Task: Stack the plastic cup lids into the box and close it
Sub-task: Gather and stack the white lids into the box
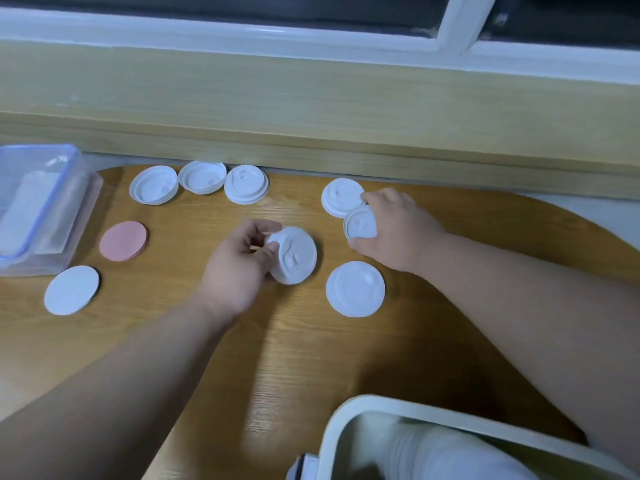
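Box nearest, left hand grips a white lid, right hand clasps another lid

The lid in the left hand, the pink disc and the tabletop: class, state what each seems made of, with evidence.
Lid held by the left hand: probably thin moulded plastic, matte white; raised ridges and sip tab. Pink disc: flat, matte, perhaps card or foam; unclear. Tabletop: wood or wood-look laminate; visible grain, slight sheen.
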